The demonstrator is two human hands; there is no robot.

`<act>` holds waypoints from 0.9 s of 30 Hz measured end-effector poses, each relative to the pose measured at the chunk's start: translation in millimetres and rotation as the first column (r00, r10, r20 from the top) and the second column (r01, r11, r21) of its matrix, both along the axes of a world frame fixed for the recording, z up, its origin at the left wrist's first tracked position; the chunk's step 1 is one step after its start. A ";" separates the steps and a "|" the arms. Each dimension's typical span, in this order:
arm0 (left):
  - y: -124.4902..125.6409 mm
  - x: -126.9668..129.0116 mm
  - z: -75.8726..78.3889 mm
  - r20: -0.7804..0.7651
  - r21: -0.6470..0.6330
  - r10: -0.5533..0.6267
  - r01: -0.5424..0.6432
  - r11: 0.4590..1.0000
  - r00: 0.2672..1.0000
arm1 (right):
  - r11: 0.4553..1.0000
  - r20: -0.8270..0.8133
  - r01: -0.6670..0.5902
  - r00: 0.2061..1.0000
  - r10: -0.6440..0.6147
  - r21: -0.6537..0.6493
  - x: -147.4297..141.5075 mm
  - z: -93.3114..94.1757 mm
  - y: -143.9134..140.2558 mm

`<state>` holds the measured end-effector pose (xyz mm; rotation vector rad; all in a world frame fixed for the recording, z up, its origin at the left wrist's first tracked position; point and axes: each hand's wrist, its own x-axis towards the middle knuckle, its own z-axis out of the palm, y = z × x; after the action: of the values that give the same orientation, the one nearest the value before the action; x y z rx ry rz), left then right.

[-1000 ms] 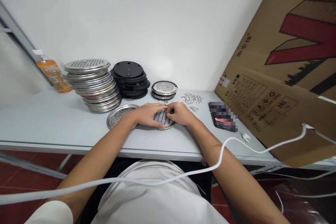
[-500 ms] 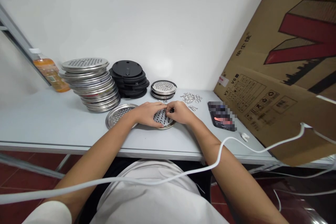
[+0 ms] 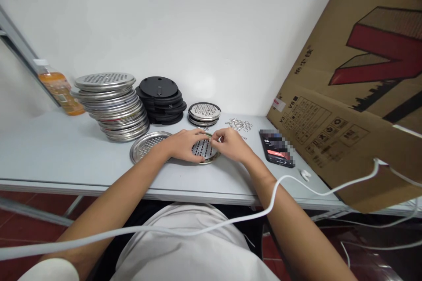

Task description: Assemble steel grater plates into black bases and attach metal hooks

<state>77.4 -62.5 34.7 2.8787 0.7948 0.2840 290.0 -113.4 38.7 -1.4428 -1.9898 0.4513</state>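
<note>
The left hand [image 3: 182, 144] is lying on a small round metal disc w/ holes [image 3: 203, 151], fingers curled over its left edge, so its grip is closed on the disc. The disc is sitting flat on the gray worktop [image 3: 66, 158], right in front of the person, near the middle. The right hand [image 3: 232, 144] is touching the disc's right edge. Its thumb and finger are pinching a tiny metal clip [image 3: 219, 139], so that grip is closed too.

Just left of the disc, a bigger metal tray w/ holes [image 3: 145, 147] is lying flat, partly under the left wrist. Behind it a tall, leaning stack of big metal trays [image 3: 110, 105] is standing. Next to that is a stack of black discs [image 3: 161, 100], then a short stack of small discs [image 3: 203, 114]. A little pile of clips [image 3: 240, 124] is lying near the right hand. A phone [image 3: 276, 148] is lying to the right, beside a big cardboard box [image 3: 356, 88]. A bottle w/ orange drink [image 3: 56, 88] is standing far left. A white cable [image 3: 231, 221] is hanging across the arms.
</note>
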 end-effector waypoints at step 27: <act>3.4 -1.2 -2.0 0.038 -0.080 0.041 -0.038 0.996 0.998 | 0.974 0.100 -0.223 0.969 0.226 -0.038 5.0 -25.2 -50.2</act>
<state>76.1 -59.1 32.7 2.7770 0.8369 0.3061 295.0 -163.6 13.5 -1.2842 -2.2511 0.5105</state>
